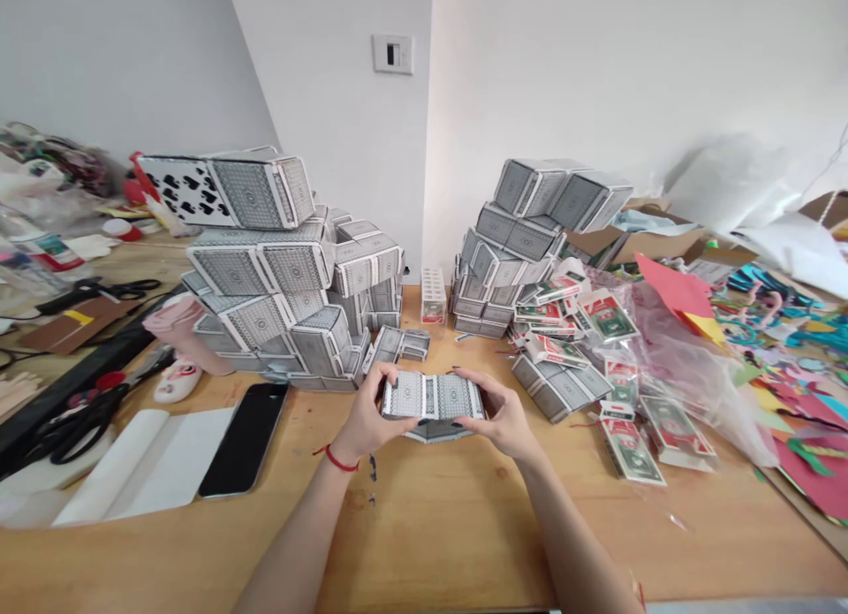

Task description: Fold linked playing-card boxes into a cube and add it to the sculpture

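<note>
Between my two hands is a block of folded playing cards with grey patterned backs, held just above the wooden table. My left hand grips its left end, thumb along the near edge and fingers at the far side. At the right end, my right hand holds it the same way. Under the block a second grey card piece shows in part; I cannot tell whether they are joined. Small card blocks lie just beyond my left hand.
Tall stacks of card blocks stand at the left and right. A black phone and white paper lie left, near scissors. Red-green card boxes and plastic wrap spread at right. A clear-wrapped box sits behind.
</note>
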{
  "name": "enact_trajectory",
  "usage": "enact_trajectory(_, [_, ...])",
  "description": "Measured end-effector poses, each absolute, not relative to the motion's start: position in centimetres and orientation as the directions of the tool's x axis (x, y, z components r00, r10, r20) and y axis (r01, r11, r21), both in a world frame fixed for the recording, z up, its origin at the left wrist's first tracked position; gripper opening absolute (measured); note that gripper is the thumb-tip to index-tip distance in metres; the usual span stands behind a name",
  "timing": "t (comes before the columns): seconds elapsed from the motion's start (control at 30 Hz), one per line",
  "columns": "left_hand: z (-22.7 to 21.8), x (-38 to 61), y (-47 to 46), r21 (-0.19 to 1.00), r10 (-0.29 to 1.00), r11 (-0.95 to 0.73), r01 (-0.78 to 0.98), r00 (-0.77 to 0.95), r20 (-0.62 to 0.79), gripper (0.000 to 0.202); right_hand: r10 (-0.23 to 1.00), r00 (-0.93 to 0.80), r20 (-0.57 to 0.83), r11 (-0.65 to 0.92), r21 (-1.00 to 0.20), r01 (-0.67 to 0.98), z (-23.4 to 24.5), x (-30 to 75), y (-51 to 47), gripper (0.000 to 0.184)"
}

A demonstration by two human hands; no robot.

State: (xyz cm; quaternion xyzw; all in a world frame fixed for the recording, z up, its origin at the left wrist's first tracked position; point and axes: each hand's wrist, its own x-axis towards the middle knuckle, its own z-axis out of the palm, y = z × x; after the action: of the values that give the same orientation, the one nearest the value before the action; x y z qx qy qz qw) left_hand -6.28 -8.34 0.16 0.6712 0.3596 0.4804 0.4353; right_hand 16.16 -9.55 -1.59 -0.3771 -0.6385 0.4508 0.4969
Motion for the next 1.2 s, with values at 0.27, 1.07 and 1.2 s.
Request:
enact_trajectory(0.27, [-0.1,-6.4,-8.2,0.922,0.901,-0.379,0.074,0.255,0.350,0.049,0.925,-0.238,0.296,0.321,-0.944,0.076,-1.7,16.1,-9.5,0.064])
enact_trajectory(1.07, [0.5,-7.0,-8.2,0.911,0.878,-0.402,0.089,0.319,0.356,0.043,0.956,-0.288,-0.057,-0.119,-0.972,-0.202,-2.7,17.2,-8.5,0.036])
enact_trajectory(1.2, [1.0,-6.6,-8.1,0.857,0.852,-0.487,0.166,0.304,0.425,0.048,0.964,-0.248,-0.097,-0.170,-0.941,-0.291,-2.4,17.0,-8.5,0.026])
